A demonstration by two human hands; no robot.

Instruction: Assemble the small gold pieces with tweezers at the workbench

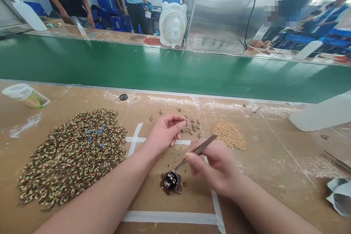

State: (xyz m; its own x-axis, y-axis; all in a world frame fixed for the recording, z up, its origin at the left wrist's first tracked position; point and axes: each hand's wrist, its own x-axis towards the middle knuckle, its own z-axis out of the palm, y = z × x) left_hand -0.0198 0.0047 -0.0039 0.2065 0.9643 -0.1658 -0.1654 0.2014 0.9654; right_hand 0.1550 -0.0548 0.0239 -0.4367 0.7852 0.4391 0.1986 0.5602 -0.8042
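Note:
My right hand (216, 168) grips metal tweezers (204, 144), their tips slanting down to just beside a small round dish of dark liquid (171, 181). Several pale beads float or sit in that liquid, and a brown spill surrounds the dish. My left hand (166, 131) is closed in a pinch above the taped area; whatever is between its fingertips is too small to make out. Close to those fingertips lies a loose group of small metallic pieces (194, 127). To the right is a pile of tan beads (229, 134).
A large heap of small dark-and-cream parts (74, 157) covers the left. White tape strips (172, 217) mark the brown table. Beyond runs a green conveyor belt (131, 67). A toothpick tub (27, 95), a white bottle (320, 111) and more tweezers (337, 161) lie around; people are across the belt.

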